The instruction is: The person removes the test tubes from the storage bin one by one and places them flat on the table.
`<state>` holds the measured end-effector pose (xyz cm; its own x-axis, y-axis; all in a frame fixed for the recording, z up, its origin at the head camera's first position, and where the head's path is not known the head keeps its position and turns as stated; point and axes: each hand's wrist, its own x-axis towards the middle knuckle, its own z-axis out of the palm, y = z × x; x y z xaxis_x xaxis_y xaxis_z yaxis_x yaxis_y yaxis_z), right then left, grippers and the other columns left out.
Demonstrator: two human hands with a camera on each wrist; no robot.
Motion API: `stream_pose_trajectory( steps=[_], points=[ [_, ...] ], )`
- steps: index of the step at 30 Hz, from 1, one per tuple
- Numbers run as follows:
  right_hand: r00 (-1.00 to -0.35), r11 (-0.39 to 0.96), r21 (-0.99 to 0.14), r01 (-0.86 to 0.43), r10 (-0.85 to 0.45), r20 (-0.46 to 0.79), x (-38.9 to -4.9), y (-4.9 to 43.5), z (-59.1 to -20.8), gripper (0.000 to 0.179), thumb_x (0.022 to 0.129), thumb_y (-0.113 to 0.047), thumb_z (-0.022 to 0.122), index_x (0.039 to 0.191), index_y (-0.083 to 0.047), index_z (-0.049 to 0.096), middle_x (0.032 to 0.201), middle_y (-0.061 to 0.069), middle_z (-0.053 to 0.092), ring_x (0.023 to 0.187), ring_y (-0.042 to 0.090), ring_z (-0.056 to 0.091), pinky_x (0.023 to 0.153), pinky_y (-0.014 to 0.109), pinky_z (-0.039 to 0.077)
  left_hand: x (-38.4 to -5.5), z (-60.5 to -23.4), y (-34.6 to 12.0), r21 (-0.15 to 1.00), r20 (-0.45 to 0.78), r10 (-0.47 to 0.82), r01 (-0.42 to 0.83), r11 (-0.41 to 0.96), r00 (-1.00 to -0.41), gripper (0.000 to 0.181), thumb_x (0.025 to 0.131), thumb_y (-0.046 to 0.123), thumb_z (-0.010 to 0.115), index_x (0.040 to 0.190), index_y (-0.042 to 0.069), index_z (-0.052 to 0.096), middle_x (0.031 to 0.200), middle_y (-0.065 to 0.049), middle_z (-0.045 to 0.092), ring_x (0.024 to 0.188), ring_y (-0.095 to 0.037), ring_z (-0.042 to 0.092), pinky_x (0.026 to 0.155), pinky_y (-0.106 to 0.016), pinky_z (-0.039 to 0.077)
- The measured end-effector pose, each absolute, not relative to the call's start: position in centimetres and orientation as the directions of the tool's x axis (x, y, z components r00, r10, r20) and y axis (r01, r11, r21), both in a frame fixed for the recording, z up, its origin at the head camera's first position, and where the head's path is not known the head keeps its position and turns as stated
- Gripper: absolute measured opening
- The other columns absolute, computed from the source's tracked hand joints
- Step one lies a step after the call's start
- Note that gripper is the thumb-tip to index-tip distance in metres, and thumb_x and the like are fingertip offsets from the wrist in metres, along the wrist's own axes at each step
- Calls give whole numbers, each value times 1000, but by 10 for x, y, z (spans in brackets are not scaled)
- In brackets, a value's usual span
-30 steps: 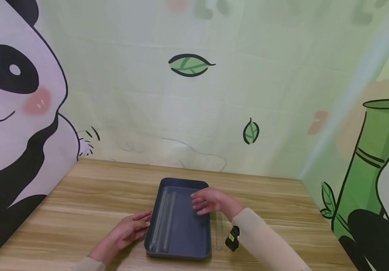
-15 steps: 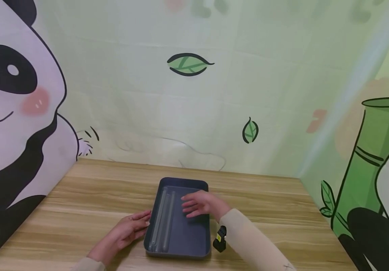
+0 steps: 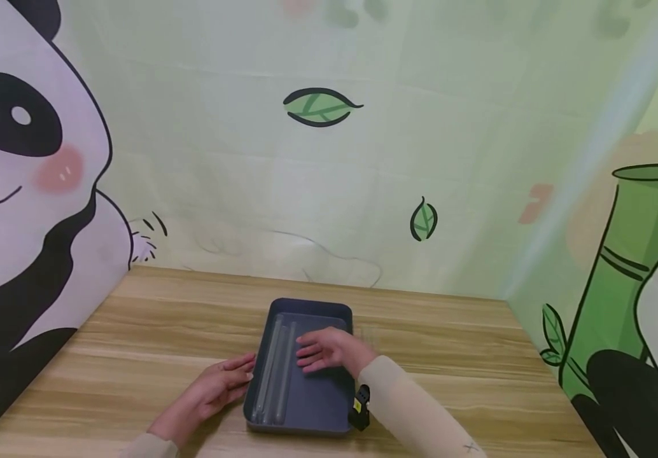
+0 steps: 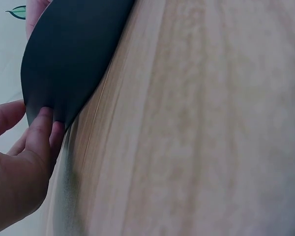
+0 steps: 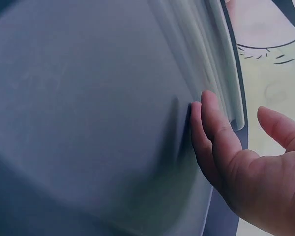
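Three clear tubes (image 3: 272, 375) lie side by side lengthwise along the left wall of a dark blue-grey tray (image 3: 320, 407). My right hand (image 3: 326, 350) reaches over the tray's right rim, its fingers extended and nothing in its grasp. In the right wrist view, the fingertips (image 5: 209, 98) of that hand are right at the innermost of the tubes (image 5: 201, 54). Against the outside of the tray's left wall (image 4: 69, 64), my left hand (image 3: 220, 385) rests with its fingertips, thumb held apart in the left wrist view.
Another clear tube (image 3: 368, 334) lies on the wooden table (image 3: 449, 331) just right of the tray, mostly hidden by the right forearm. A black wrist camera (image 3: 359, 407) sits under the right sleeve. A printed cloth backdrop (image 3: 237, 178) stands behind and at both sides.
My right hand has moved left across the tray to the tubes and slightly nearer to me. Its forearm now covers most of the tube on the table. The left hand has stayed put.
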<state>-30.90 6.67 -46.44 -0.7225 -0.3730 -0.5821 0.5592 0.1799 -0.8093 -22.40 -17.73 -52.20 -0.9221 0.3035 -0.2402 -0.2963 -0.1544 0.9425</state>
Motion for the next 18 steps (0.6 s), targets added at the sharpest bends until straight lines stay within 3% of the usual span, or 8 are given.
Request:
stream_pose_trajectory(
  steps=[18],
  points=[
    [-708,121,-771,625,-327,-626,-315,54,-471,38,107,-7,48,140,10,51,151,35,47,142,47,47,118,54,42,-223,-520,-176,940,-251,284,-303,-157,-925,68,97,0,59,155,-13,24,162,-31,21,106,1,64,93,-22,58]
  ],
)
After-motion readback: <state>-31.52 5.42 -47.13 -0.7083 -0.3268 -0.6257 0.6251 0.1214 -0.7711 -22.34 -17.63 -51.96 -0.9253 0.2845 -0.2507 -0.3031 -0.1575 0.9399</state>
